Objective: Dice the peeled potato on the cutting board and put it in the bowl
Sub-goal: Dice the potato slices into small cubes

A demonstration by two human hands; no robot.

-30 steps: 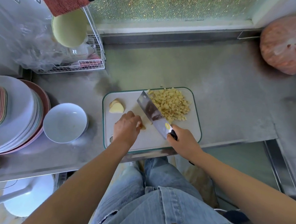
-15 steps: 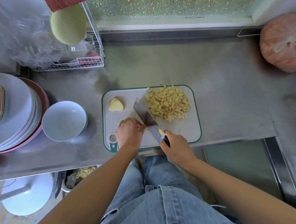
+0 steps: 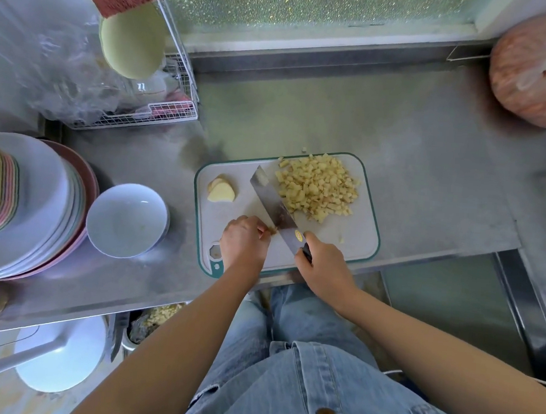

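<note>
Steel knife (image 3: 273, 203) slants far-left across the board (image 3: 359, 245) from the gripping right hand (image 3: 324, 267); left hand (image 3: 243, 242) pinches a potato scrap (image 3: 272, 229) beside it. Dice (image 3: 316, 189) heap far-right; bowl (image 3: 127, 221) stands left.

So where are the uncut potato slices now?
Head view: the potato slices lie in the far left corner of the cutting board, between the bowl and the knife blade.

Right hand (image 3: 324, 265) grips knife (image 3: 273, 203); left hand (image 3: 243, 242) pinches potato piece (image 3: 272, 230).
</note>
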